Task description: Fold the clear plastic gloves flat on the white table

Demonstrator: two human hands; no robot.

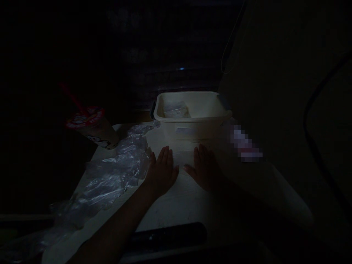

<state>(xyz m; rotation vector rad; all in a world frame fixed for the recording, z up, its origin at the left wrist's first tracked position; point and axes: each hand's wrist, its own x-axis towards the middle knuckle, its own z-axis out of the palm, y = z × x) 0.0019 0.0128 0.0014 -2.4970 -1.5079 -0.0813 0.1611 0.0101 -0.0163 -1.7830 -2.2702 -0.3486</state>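
My left hand [162, 172] lies palm down on the white tabletop [176, 205], its fingers stretched forward and thumb out. Beside it, my right hand [205, 168] rests flat in the same way, in deeper shadow. The thumbs point toward each other with a small gap between them. A faint pale patch shows between the hands; whether it is a thin sheet or bare tabletop, I cannot tell. Just beyond the fingertips stands a cream plastic bin [189, 126] with dark side handles. Inside its left part lies a clear plastic packet [176, 109]. Neither hand visibly grips anything.
Crumpled clear plastic bags [118, 172] spread along the table's left side. A drink cup [96, 132] with a red-patterned lid and red straw stands behind them. A long dark object [167, 236] lies at the near edge. A pixelated item [244, 145] sits right of the bin. Lighting is very dim.
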